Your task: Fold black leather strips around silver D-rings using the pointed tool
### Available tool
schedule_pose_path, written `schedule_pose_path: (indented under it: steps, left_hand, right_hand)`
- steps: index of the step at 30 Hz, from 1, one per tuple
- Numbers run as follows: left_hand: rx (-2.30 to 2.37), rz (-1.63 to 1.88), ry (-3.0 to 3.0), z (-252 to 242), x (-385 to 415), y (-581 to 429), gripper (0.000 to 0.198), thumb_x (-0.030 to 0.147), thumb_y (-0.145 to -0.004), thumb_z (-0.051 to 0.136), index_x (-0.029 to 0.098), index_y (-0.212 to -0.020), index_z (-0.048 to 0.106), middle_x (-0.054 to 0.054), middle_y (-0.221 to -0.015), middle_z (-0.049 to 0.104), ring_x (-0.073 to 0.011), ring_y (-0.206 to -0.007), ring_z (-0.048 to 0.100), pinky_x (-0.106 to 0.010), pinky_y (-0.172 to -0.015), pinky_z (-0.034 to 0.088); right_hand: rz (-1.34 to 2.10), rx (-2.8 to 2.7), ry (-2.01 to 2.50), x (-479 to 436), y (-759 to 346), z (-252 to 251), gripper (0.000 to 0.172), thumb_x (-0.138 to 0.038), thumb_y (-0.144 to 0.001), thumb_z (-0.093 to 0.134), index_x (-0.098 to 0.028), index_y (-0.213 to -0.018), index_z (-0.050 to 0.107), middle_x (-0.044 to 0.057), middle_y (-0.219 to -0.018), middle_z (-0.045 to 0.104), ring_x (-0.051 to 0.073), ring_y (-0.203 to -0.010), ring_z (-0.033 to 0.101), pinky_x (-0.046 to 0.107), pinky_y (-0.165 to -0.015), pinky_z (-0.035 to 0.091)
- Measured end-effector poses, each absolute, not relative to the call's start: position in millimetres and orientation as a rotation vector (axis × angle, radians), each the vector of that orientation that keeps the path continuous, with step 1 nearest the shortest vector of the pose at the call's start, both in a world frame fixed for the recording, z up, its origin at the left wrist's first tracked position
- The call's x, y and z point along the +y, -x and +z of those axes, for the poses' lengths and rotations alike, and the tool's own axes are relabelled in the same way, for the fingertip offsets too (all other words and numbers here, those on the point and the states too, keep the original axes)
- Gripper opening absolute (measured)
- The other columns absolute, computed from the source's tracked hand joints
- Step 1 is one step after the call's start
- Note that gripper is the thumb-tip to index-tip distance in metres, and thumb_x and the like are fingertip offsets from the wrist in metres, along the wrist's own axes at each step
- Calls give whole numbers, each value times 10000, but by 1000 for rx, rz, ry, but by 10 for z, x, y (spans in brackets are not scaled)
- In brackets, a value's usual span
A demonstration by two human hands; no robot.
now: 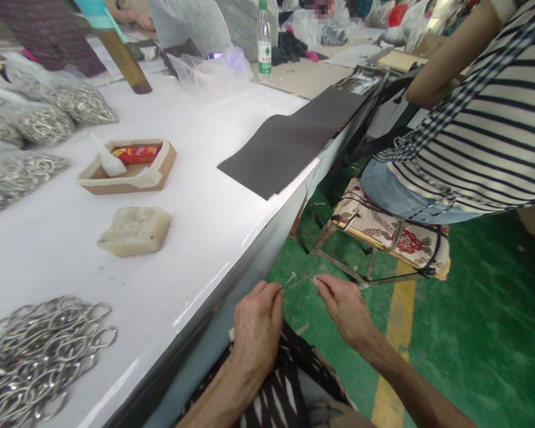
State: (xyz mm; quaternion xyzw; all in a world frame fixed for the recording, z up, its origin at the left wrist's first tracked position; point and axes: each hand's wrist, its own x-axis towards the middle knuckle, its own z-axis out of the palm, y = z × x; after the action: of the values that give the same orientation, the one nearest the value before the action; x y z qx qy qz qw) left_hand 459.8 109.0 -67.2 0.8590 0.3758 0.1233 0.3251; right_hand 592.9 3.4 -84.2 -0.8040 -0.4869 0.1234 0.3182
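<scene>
Pinching slender pieces (291,278), 2 hands (258,315) (346,308), red packet (138,155) in tray (166,167)

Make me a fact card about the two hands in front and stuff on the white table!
Left hand: pinches a thin pale item, too small to identify
Right hand: pinches a thin dark item, equally unclear
Front heap: shiny silver metal rings
Block: pale cream, squarish, waxy-looking
Box: shallow brown cardboard, cream rim, red packet inside
Sheet: long, dark, wavy, material unclear

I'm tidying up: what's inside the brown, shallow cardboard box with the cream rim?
Inside the brown, shallow cardboard box are a white, spoon-shaped piece and a red, rectangular packet. What lies beneath them is covered.
</scene>
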Motion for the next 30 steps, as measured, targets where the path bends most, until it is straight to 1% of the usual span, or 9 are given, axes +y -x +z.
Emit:
schedule_pose_path:
  steps: [2, 6, 8, 12, 17, 21, 24, 27, 30]
  left_hand:
    - [992, 328, -2191, -664, 1091, -4608, 248, 181, -869, 434, 180, -764, 659, -21, -710, 621, -146, -650, 587, -235, -623, 392]
    - [975, 343, -2098, -660, 1088, -4633, 260, 194, -854, 427, 178, -757, 668, -30, -721, 645, -154, -662, 592, -241, -638, 392]
    - [977, 337, -2026, -662, 1089, -4634, 262, 208, -844, 430, 177, -758, 675, -29, -722, 657, -159, -672, 595, -242, -644, 391]
    - [1014, 314, -1884, -663, 1096, -4627, 259, 233, -817, 448, 172, -747, 690, -19, -679, 658, -164, -648, 585, -240, -618, 382]
    - [1012, 317, -1870, -669, 1110, -4644, 254, 226, -810, 455, 171, -728, 690, -9, -659, 652, -157, -631, 576, -239, -623, 380]
    - [1010, 323, -1946, -691, 1116, -4652, 238, 202, -822, 457, 172, -753, 683, -16, -709, 662, -156, -672, 594, -239, -643, 393]
    - [990, 344, -2072, -710, 1104, -4640, 238, 189, -844, 446, 176, -761, 669, -22, -715, 643, -150, -665, 589, -237, -639, 403]
    - [946, 346, -2284, -725, 1082, -4615, 243, 179, -871, 429, 185, -773, 652, -25, -731, 618, -148, -676, 586, -233, -635, 416]
    - [912, 331, -2545, -724, 1059, -4589, 216, 156, -869, 442, 188, -772, 632, -36, -771, 615, -170, -737, 587, -245, -635, 422]
  right_hand:
    - [322, -1282, 2087, 19, -5942, -831, 308, -294, -959, 378, -180, -793, 610, 17, -683, 602, 148, -606, 556, 240, -572, 409]
    - [313, -1321, 1983, 12, -5863, -801, 284, -285, -963, 374, -189, -859, 620, 49, -832, 652, 164, -739, 606, 244, -661, 449]
    - [322, -1309, 1961, 28, -5834, -829, 277, -282, -962, 376, -186, -871, 619, 48, -829, 655, 164, -730, 610, 249, -663, 454]
    - [329, -1248, 1969, 50, -5856, -896, 268, -286, -954, 393, -185, -862, 623, 27, -750, 645, 156, -664, 605, 248, -627, 453]
    - [311, -1227, 1957, 26, -5890, -862, 268, -293, -949, 400, -185, -845, 623, 17, -711, 633, 152, -637, 597, 244, -609, 449]
    - [313, -1243, 1944, 4, -5880, -825, 242, -273, -950, 404, -183, -875, 616, 27, -771, 642, 152, -684, 603, 243, -643, 452]
    - [360, -1304, 1960, 1, -5866, -818, 262, -273, -957, 387, -188, -864, 616, 30, -790, 644, 150, -699, 598, 244, -659, 451]
    - [359, -1326, 2004, 7, -5858, -805, 298, -281, -964, 362, -190, -820, 607, 23, -736, 624, 146, -661, 580, 244, -633, 436]
    - [356, -1307, 2046, 14, -5866, -775, 317, -277, -963, 353, -190, -754, 574, 7, -665, 578, 136, -597, 536, 239, -587, 402]
